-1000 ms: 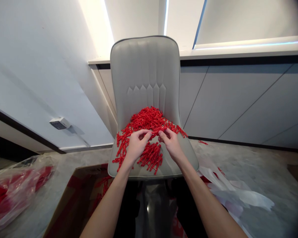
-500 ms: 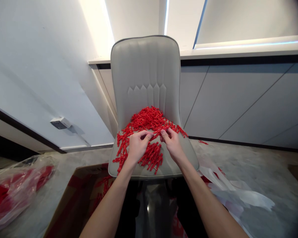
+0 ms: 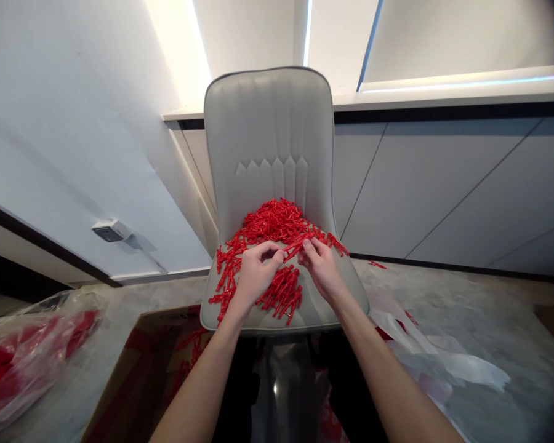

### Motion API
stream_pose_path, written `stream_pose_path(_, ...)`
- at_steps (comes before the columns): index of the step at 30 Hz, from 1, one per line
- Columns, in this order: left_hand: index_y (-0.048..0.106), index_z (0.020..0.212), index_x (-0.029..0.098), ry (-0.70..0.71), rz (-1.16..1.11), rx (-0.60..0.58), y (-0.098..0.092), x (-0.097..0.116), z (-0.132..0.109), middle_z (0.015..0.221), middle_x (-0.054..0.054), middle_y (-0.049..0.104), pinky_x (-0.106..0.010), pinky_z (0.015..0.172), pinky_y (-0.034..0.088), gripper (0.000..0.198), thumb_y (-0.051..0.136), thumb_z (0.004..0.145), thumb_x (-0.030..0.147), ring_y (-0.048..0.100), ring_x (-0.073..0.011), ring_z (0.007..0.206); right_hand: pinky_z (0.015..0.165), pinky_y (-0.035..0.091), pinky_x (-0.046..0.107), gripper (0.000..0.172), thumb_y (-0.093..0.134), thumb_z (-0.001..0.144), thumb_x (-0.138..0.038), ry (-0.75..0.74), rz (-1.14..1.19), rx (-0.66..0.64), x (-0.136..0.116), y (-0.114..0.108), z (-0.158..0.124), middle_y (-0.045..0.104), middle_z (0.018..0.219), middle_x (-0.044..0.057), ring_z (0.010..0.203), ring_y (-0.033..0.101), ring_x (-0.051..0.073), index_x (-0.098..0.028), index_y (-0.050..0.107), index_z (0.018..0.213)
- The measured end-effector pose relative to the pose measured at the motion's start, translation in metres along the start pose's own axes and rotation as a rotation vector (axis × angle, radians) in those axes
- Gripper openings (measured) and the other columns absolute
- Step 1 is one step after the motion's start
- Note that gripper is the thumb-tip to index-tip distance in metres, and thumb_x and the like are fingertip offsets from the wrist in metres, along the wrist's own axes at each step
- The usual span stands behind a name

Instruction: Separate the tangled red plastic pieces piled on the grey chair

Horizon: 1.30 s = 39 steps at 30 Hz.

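Between my two hands, above the chair seat, is a small red plastic figure point(image 3: 294, 247). My left hand point(image 3: 255, 268) pinches its lower left end with thumb and fingertips. Fingers of my right hand point(image 3: 322, 266) close on its upper right end. Just behind my hands, a tangled heap of similar red figures point(image 3: 271, 221) lies against the backrest. A tidier group of red figures point(image 3: 282, 294) lies side by side near the front of the seat. More are scattered along the left edge, partly hidden by my left hand and wrist.
The grey padded chair point(image 3: 268, 123) stands before low cabinets point(image 3: 443, 184). On the floor are a cardboard box point(image 3: 124, 363) with red pieces, a clear plastic bag point(image 3: 32, 357) of red material at left, white plastic sheeting point(image 3: 461, 366) at right, and a stray red piece point(image 3: 377, 264).
The held figure has turned slightly and shows more plainly between my hands. My right fingers have shifted a little along it. The heap and front group look the same.
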<state>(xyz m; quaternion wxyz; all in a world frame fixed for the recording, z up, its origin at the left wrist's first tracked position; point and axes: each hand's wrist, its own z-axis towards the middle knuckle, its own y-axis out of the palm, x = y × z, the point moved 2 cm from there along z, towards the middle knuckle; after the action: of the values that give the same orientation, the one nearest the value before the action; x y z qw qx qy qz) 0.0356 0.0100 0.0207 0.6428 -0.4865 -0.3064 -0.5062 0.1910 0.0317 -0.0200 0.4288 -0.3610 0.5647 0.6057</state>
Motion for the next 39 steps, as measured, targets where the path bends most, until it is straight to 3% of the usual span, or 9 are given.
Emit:
stream_pose_path(7, 0.066, 0.074, 0.018, 0.065, 0.04, -0.017, 0.002, 0.005, -0.002, 0.073, -0.001, 0.069, -0.026, 0.072, 0.048, 0.021, 0.057, 0.089, 0.029, 0.062, -0.0152, 0.07, 0.06, 0.044, 0.026, 0.043, 0.079, 0.069, -0.055, 0.066, 0.126, -0.011, -0.003, 0.005, -0.003, 0.049, 0.071, -0.004, 0.06, 0.047, 0.01, -0.021, 0.054, 0.078)
stream_pose_path(13, 0.067, 0.088, 0.018, 0.045, 0.049, -0.074, 0.007, -0.004, -0.001, 0.084, -0.003, 0.071, -0.028, 0.074, 0.05, 0.014, 0.063, 0.085, 0.03, 0.066, -0.0176, 0.076, 0.059, 0.044, 0.026, 0.045, 0.082, 0.067, -0.053, 0.066, 0.188, 0.016, -0.002, 0.003, -0.002, 0.049, 0.068, -0.005, 0.059, 0.047, 0.01, -0.023, 0.051, 0.078)
stream_pose_path(21, 0.075, 0.081, 0.018, 0.086, 0.202, -0.118, 0.007, -0.002, -0.002, 0.075, -0.001, 0.074, -0.027, 0.07, 0.049, 0.02, 0.059, 0.088, 0.028, 0.065, -0.0169, 0.067, 0.061, 0.047, 0.029, 0.04, 0.079, 0.07, -0.051, 0.057, 0.192, -0.015, -0.001, 0.004, -0.001, 0.052, 0.073, -0.003, 0.061, 0.049, 0.012, -0.024, 0.051, 0.082)
stream_pose_path(29, 0.08, 0.093, 0.019, -0.041, 0.013, -0.187, 0.009, -0.011, -0.001, 0.091, -0.006, 0.079, -0.031, 0.082, 0.055, 0.025, 0.057, 0.09, 0.029, 0.074, -0.0221, 0.087, 0.06, 0.044, 0.027, 0.037, 0.079, 0.07, -0.046, 0.071, 0.198, 0.034, -0.003, 0.003, -0.002, 0.051, 0.071, -0.004, 0.061, 0.049, 0.012, -0.023, 0.049, 0.077)
stream_pose_path(35, 0.078, 0.085, 0.017, -0.147, -0.055, -0.162, 0.008, -0.013, 0.001, 0.086, -0.006, 0.078, -0.033, 0.084, 0.055, 0.022, 0.059, 0.087, 0.028, 0.073, -0.0225, 0.086, 0.059, 0.043, 0.026, 0.036, 0.074, 0.077, -0.051, 0.008, 0.061, 0.027, 0.003, -0.002, 0.002, 0.051, 0.069, -0.003, 0.06, 0.049, 0.012, -0.022, 0.054, 0.077)
stream_pose_path(39, 0.075, 0.082, 0.015, -0.237, -0.197, -0.229, 0.008, -0.014, 0.003, 0.082, -0.008, 0.075, -0.032, 0.08, 0.055, 0.026, 0.062, 0.087, 0.037, 0.071, -0.0216, 0.081, 0.06, 0.043, 0.027, 0.038, 0.069, 0.082, -0.056, -0.053, -0.04, 0.028, 0.004, -0.006, 0.004, 0.053, 0.07, -0.002, 0.061, 0.049, 0.012, -0.021, 0.057, 0.078)
